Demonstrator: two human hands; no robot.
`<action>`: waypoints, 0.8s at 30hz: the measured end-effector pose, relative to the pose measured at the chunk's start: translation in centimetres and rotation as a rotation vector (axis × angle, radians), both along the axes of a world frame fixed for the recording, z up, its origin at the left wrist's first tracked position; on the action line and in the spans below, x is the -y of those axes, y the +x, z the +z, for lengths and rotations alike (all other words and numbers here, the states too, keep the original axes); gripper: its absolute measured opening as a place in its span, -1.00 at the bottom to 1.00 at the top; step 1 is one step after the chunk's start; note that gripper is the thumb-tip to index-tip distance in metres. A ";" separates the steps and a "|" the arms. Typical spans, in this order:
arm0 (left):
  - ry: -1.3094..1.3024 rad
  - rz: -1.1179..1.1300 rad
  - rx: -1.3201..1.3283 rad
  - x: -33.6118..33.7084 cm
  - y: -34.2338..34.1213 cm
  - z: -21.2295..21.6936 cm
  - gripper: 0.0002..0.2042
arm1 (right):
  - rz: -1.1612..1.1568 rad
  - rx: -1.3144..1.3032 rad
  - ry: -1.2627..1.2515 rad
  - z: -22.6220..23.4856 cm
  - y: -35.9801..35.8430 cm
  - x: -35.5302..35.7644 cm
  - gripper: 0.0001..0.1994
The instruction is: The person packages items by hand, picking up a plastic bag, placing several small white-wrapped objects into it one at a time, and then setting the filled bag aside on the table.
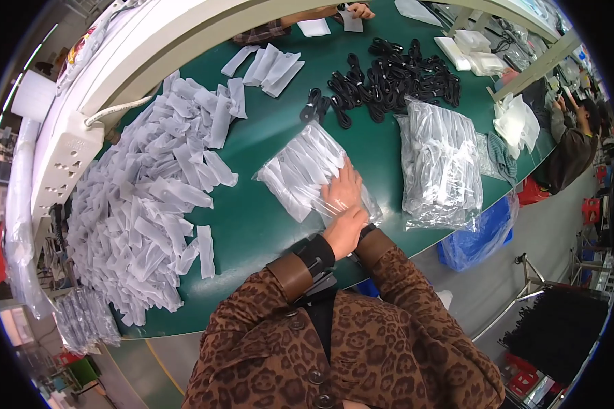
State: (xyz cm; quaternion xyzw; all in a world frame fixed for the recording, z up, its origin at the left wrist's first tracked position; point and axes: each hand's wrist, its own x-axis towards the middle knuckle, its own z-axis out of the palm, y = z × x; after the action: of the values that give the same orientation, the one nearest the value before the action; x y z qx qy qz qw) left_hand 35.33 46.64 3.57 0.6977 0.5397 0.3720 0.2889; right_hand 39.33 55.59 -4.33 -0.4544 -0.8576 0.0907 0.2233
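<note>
Bag (297, 167) ahead-left, long axis far-left to near-right | my right fingers (348, 172) nearer, flat atop, unclenched | left fingers (360, 217): grasp indeterminable

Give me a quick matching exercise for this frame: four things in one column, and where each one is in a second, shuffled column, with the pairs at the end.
Things
1. Heap of pale sleeves
2. Black cables
3. Blue bin
4. Right hand

Places
A. Off the table, past its right-hand edge
B. Resting on a clear bag
C. Along the left side of the green table
D. On the far part of the table, in bundles

Right pairs: 1-C, 2-D, 3-A, 4-B
</note>
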 end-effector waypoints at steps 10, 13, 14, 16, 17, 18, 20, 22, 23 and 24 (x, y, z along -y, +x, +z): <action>0.128 0.100 0.048 0.1 -0.6 0.4 -0.90 | 0.481 -0.091 0.092 -0.2 2.1 2.2 -0.57; 0.082 0.074 0.077 1.0 -0.3 0.3 -0.91 | 0.625 -0.011 0.076 0.1 -0.2 1.0 -0.62; 0.060 0.055 0.092 1.3 -0.1 0.2 -0.91 | 0.562 0.024 0.102 0.4 -1.5 0.3 -0.63; 0.013 0.078 0.098 1.1 -0.2 0.0 -0.92 | 0.465 0.062 0.128 1.1 -3.4 0.7 -0.65; -0.021 0.051 0.117 1.5 -0.5 -0.1 -0.92 | 0.415 0.074 0.129 1.4 -3.3 0.6 -0.66; -0.030 0.088 0.110 2.3 -1.2 -0.1 -0.92 | 0.417 0.135 0.074 2.6 -3.3 0.8 -0.68; -0.001 0.110 0.150 3.6 -2.2 0.1 -0.88 | 0.436 0.197 0.019 3.2 -2.2 1.3 -0.67; 0.119 0.219 0.083 5.3 -4.2 -0.2 -0.82 | 0.522 0.036 0.122 3.1 -0.6 1.8 -0.63; 0.220 0.318 -0.007 6.9 -6.6 -0.6 -0.78 | 0.554 0.039 0.081 3.6 0.6 2.4 -0.64; 0.221 0.495 -0.171 9.1 -9.3 -0.8 -0.75 | 0.591 0.038 0.041 5.0 1.9 3.4 -0.62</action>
State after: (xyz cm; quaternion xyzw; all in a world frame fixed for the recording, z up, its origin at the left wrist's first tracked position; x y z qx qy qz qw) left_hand 26.01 37.50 2.78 0.6007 0.6725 0.4275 0.0648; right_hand 41.27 52.17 0.68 -0.1820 -0.9584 0.1260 0.1803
